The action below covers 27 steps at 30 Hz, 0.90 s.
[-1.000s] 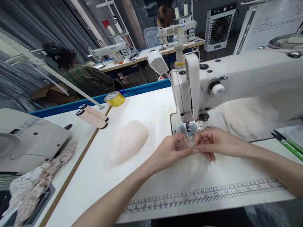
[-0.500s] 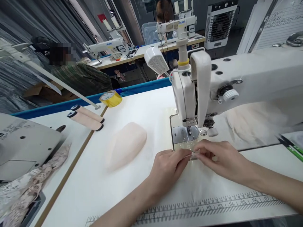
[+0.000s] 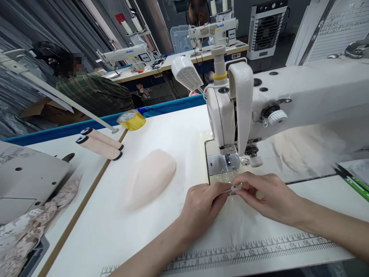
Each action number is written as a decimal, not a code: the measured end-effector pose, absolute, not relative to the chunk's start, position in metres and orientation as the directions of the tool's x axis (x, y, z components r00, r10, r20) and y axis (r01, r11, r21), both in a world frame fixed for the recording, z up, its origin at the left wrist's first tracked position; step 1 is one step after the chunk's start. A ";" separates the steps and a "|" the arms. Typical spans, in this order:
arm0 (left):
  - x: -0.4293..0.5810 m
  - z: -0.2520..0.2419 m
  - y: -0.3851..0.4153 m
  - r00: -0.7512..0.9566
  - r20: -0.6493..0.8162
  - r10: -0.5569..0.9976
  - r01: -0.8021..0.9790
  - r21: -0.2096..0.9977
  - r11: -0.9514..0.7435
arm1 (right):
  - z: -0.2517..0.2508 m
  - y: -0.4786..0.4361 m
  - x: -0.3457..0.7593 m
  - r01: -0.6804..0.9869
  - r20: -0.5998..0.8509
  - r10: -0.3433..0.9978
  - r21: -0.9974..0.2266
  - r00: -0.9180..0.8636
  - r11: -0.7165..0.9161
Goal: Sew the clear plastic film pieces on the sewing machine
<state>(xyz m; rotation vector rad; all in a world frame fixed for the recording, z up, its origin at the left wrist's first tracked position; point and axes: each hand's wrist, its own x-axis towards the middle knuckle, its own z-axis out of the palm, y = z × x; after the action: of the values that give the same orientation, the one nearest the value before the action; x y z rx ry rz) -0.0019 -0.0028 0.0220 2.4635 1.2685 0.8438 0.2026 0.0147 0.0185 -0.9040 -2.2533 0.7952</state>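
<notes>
Both hands meet on the desk [image 3: 178,130] just on the near side of the white sewing machine [image 3: 302,92]. The left hand [image 3: 201,204] comes in from the near left with its thumb and forefinger pinched shut on a small pale piece [image 3: 235,188]. The right hand [image 3: 266,196] comes from the right, its fingertips closed on the same piece from the other side. What the piece is cannot be told; it is too small and partly hidden by the fingers. It sits just near of the metal needle plate [image 3: 219,164], with the presser foot [image 3: 227,157] a little farther off and raised above the plate. Under the hands a thin white fabric [image 3: 239,227] lies flat on the desk, reaching down to the printed ruler [image 3: 259,250] along the near edge. To the left, well apart from the hands, lies a pale pink padded cup [image 3: 150,179]. Farther left are two pink rolls [image 3: 99,142] with black ends, and a yellow tape roll [image 3: 131,119] at the far edge. Patterned lace [image 3: 34,219] hangs at the near left beside another machine [image 3: 25,181]. Green pens [image 3: 353,181] lie at the right. A person in a plaid shirt [image 3: 92,94] sits at far left.
</notes>
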 end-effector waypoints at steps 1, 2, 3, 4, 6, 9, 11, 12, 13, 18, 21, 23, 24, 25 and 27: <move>-0.002 0.023 -0.003 0.456 0.387 0.802 0.663 0.454 -0.596 | 0.018 0.015 0.203 0.399 0.286 0.742 -0.698 -0.606 0.594; -0.001 0.023 -0.003 0.457 0.393 0.798 0.661 0.450 -0.600 | 0.018 0.015 0.202 0.397 0.287 0.741 -0.698 -0.607 0.596; -0.001 0.024 -0.004 0.458 0.399 0.795 0.660 0.447 -0.604 | 0.018 0.015 0.202 0.397 0.290 0.739 -0.696 -0.608 0.599; 0.000 0.024 -0.004 0.456 0.402 0.794 0.659 0.446 -0.605 | 0.018 0.014 0.202 0.396 0.292 0.738 -0.694 -0.608 0.601; 0.000 0.024 -0.005 0.450 0.406 0.795 0.657 0.453 -0.603 | 0.018 0.014 0.202 0.395 0.301 0.736 -0.689 -0.606 0.608; 0.000 0.023 -0.005 0.441 0.414 0.796 0.645 0.471 -0.602 | 0.017 0.014 0.202 0.387 0.329 0.730 -0.679 -0.599 0.624; -0.001 0.021 -0.004 0.449 0.428 0.785 0.624 0.479 -0.618 | 0.017 0.014 0.202 0.373 0.364 0.722 -0.670 -0.588 0.641; -0.001 0.020 -0.004 0.462 0.426 0.778 0.613 0.480 -0.627 | 0.017 0.015 0.202 0.366 0.384 0.719 -0.665 -0.580 0.651; -0.001 0.018 -0.003 0.479 0.419 0.771 0.605 0.479 -0.636 | 0.016 0.015 0.202 0.360 0.401 0.715 -0.661 -0.573 0.659; -0.001 0.016 -0.003 0.510 0.424 0.748 0.611 0.434 -0.662 | 0.016 0.015 0.203 0.324 0.397 0.711 -0.689 -0.580 0.649; -0.002 0.017 -0.003 0.486 0.471 0.737 0.634 0.391 -0.667 | 0.016 0.015 0.203 0.326 0.378 0.724 -0.706 -0.577 0.628; -0.003 0.018 -0.003 0.481 0.499 0.721 0.644 0.357 -0.677 | 0.016 0.015 0.203 0.331 0.377 0.725 -0.703 -0.577 0.629; -0.003 0.018 -0.003 0.480 0.514 0.711 0.647 0.341 -0.682 | 0.016 0.015 0.203 0.333 0.377 0.723 -0.699 -0.580 0.632; -0.003 0.018 -0.003 0.480 0.525 0.703 0.649 0.326 -0.687 | 0.016 0.015 0.203 0.335 0.379 0.720 -0.695 -0.582 0.637; -0.002 0.018 -0.002 0.483 0.541 0.689 0.654 0.301 -0.694 | 0.016 0.015 0.203 0.337 0.384 0.712 -0.684 -0.588 0.647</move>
<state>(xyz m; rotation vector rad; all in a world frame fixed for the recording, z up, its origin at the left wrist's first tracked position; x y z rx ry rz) -0.0022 -0.0025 0.0182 2.6585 1.2050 1.0078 0.2030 0.0152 0.0156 -0.8110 -2.2086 0.7399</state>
